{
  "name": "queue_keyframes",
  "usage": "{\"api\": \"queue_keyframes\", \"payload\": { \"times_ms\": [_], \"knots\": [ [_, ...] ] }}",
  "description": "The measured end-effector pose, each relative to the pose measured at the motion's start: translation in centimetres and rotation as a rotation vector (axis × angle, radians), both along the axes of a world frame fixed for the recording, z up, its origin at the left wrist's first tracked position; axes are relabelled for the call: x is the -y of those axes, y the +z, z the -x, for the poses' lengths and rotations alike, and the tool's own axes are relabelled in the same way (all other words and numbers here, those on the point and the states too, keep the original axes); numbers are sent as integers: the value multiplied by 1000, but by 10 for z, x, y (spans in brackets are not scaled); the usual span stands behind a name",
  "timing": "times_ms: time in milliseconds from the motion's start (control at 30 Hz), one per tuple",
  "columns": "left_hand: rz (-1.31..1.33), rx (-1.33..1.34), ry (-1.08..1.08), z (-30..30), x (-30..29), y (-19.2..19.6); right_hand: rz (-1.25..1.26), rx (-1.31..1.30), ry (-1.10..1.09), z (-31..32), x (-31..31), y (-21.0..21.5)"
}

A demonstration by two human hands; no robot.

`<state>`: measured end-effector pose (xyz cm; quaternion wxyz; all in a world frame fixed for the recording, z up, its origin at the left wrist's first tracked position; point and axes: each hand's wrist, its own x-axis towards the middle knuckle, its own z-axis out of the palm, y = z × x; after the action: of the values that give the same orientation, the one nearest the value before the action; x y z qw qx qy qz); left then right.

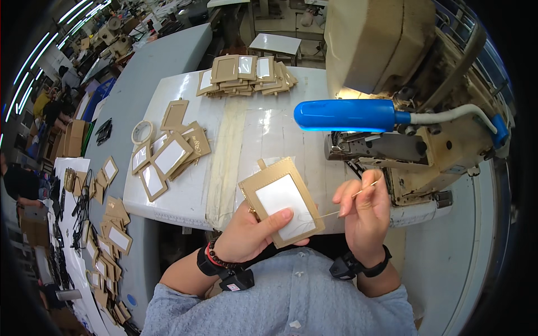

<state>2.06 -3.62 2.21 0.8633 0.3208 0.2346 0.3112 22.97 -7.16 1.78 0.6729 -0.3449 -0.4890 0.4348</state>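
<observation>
- Head view: a tan card holder [280,196] with a white window is held tilted over the near edge of the white tabletop [190,197], in front of the wearer's torso.
- Left hand [249,235]: gripping the holder at its lower left, thumb laid across the window, other fingers mostly hidden behind.
- Right hand [367,215]: raised beside the holder, fingers curled and pinching a thin, pale strand [330,214] that runs to the holder's lower right edge.
- Left of the hands: a loose cluster of similar holders [168,155], some overlapping, with a roll of tape [143,133] just beside it.
- Far edge of the tabletop: an overlapping pile of holders [246,70].
- Right: a sewing machine [386,154], with a blue lamp [347,115] in front of its body.
</observation>
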Motion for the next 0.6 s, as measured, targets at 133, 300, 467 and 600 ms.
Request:
{"api": "queue_keyframes", "payload": {
  "times_ms": [133,300,467,600],
  "knots": [
    [-29,-26,-24,3,0,2,47,-260,103,-8,3,3],
    [-40,-62,-44,7,0,4,212,-482,76,-1,9,24],
    [-61,-74,-36,8,1,4,114,-605,322,-14,9,16],
    [-36,-58,-37,11,1,8,76,-578,297,-20,9,17]
  ]
}}
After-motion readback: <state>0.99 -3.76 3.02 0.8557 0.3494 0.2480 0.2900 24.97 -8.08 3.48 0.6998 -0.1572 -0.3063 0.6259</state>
